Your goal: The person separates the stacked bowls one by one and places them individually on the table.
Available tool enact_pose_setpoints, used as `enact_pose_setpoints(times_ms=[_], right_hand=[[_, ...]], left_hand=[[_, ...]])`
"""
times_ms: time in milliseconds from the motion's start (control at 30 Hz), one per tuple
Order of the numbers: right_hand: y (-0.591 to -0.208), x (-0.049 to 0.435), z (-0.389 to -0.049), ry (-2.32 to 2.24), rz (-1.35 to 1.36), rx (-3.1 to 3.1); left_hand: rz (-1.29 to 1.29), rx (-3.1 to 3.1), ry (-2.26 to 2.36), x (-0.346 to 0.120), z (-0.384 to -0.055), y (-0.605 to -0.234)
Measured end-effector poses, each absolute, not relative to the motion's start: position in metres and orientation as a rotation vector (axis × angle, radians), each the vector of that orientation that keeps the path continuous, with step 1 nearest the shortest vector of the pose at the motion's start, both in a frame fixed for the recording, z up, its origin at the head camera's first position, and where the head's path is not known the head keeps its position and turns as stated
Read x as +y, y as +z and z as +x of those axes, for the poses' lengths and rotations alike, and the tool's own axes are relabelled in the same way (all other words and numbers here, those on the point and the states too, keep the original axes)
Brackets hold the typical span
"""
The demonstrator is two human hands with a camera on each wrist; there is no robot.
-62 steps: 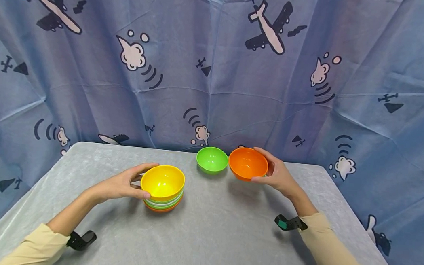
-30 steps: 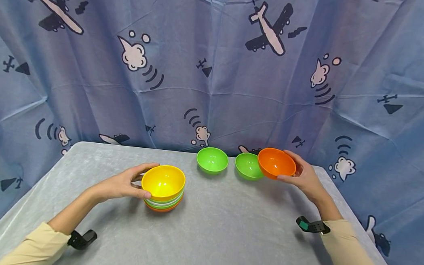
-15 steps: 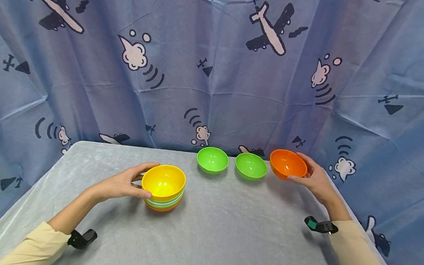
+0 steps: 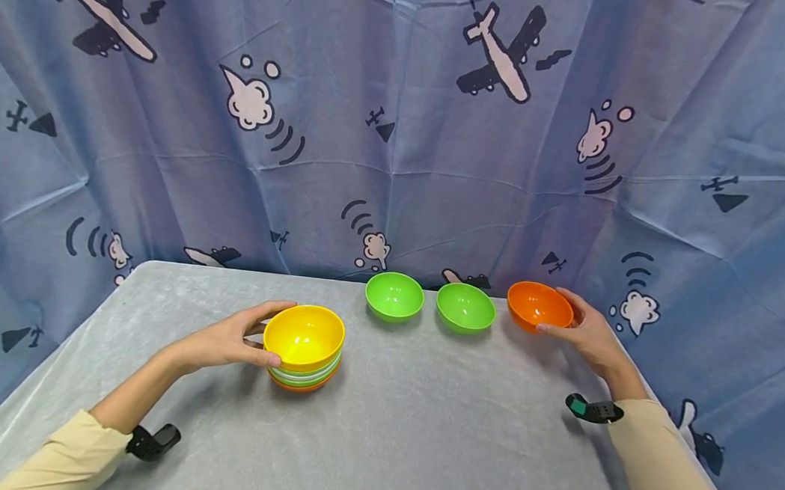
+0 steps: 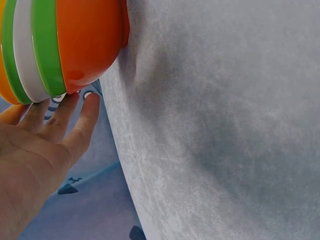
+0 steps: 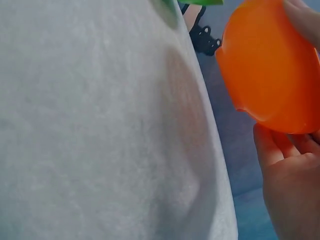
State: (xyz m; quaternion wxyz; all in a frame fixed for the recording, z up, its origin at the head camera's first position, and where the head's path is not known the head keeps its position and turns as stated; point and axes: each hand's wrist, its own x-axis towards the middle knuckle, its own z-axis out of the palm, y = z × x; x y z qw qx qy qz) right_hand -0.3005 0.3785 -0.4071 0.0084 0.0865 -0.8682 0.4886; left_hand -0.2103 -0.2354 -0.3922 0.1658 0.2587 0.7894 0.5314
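On the left of the head view my left hand (image 4: 224, 342) grips a stack of nested bowls by the side, thumb at the front. Its top is a yellow bowl (image 4: 303, 335). Below it the left wrist view shows green and white bands, then an orange bowl (image 5: 90, 42) lowest. At the back right my right hand (image 4: 596, 338) pinches a single orange bowl (image 4: 539, 306) by its rim, thumb nearest me. In the right wrist view this bowl's underside shows close over the table's far edge. Two green bowls, one left (image 4: 394, 297) and one right (image 4: 466, 308), stand beside it.
A grey cloth covers the table (image 4: 408, 433). Behind its far edge hangs a blue curtain (image 4: 314, 210) printed with planes. Black bands, one on the left wrist (image 4: 153, 442) and one on the right wrist (image 4: 594, 409), hang near the sleeves.
My right hand has carried the orange bowl rightward, past the right green bowl, which it had overlapped, then lowered it slightly. My left hand and the stack have stayed put.
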Motion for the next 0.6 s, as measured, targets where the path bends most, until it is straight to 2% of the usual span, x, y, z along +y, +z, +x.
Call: enact_pose_setpoints(times_ms=[600], right_hand=[[-0.431,0.385,-0.311,1.516,0.191,-2.804]], left_hand=[[0.731,2.239,1.516,-0.236,-0.210,-0.391]])
